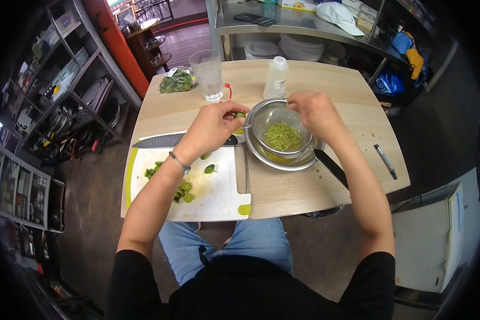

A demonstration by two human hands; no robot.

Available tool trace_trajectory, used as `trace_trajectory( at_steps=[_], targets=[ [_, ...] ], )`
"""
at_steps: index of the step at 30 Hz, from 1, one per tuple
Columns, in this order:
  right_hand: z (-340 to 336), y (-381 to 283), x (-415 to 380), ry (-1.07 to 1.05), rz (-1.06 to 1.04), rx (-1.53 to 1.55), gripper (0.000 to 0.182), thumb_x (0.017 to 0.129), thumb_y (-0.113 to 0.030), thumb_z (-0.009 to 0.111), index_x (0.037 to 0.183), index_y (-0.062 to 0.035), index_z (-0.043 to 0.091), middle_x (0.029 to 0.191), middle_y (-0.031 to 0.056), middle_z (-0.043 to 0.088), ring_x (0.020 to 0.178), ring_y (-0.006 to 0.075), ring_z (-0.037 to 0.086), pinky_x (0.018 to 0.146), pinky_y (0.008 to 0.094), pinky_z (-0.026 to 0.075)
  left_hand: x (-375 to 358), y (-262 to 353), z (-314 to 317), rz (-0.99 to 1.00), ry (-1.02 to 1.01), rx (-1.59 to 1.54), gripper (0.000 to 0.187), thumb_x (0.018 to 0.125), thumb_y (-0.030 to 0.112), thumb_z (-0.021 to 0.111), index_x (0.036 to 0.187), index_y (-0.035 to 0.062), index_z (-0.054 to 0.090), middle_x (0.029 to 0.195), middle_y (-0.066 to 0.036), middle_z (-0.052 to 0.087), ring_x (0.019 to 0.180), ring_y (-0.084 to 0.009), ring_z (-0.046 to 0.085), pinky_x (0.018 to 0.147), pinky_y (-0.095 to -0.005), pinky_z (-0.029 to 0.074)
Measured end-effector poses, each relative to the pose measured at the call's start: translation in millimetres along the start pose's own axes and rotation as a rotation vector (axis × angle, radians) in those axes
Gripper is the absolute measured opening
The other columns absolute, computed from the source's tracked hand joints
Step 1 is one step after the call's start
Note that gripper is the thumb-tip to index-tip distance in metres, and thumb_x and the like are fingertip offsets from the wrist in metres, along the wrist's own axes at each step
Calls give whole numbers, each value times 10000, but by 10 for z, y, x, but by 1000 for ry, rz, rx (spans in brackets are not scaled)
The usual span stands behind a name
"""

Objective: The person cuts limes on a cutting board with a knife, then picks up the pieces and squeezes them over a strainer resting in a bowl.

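**Squeezing small green fruit over the strainer**

Nearest me, the white cutting board with its green rim carries cut green halves at about seven o'clock from the bowl. A long steel knife lies across the board's far edge. My left hand is pinched shut on a small green fruit piece at the strainer's nine o'clock rim. My right hand is closed on the rim at one o'clock. The mesh strainer holds pale green seeds and sits in a shiny steel bowl. I judge the strainer could tip if pressed unevenly. Beyond, at twelve o'clock, stand a ribbed clear glass and a plastic bottle.
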State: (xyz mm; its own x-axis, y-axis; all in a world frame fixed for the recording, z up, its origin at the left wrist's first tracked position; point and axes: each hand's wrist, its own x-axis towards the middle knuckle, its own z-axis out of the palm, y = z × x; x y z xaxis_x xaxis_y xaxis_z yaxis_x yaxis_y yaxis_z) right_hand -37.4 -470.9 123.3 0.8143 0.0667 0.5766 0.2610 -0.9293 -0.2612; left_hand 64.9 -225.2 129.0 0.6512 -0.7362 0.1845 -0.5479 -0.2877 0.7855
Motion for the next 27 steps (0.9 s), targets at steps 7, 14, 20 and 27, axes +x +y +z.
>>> trace_trajectory(
  at_steps=[7,14,20,27],
  targets=[
    [-29,-221,-5,-217,137,-15,119,847,-80,673,948,-34,716,908,167,693,851,370,647,796,446,510,-45,-146,-114,21,40,15,303,913,80,694,1195,-24,651,912,-38,706,770,-62,625,733,-233,511],
    [513,-1061,46,-369,-63,72,162,856,-170,689,923,-23,696,949,151,652,893,339,650,812,444,532,-85,-287,-385,45,231,-174,305,873,131,740,1140,-8,693,884,-63,710,723,-80,620,692,-245,510],
    [1363,-1229,68,-465,-90,-54,235,839,-255,701,870,-22,709,892,137,677,847,313,695,693,436,566,-283,-507,-665,-77,184,-204,339,893,96,729,1202,-20,649,962,-15,675,807,-50,594,734,-220,496],
    [1140,-1415,364,-165,-24,393,237,840,-224,742,921,-10,680,904,174,661,865,353,666,723,436,526,-556,-722,-836,-196,87,-486,364,855,122,781,1152,-40,647,986,-70,700,873,-106,664,784,-240,532]
  ],
)
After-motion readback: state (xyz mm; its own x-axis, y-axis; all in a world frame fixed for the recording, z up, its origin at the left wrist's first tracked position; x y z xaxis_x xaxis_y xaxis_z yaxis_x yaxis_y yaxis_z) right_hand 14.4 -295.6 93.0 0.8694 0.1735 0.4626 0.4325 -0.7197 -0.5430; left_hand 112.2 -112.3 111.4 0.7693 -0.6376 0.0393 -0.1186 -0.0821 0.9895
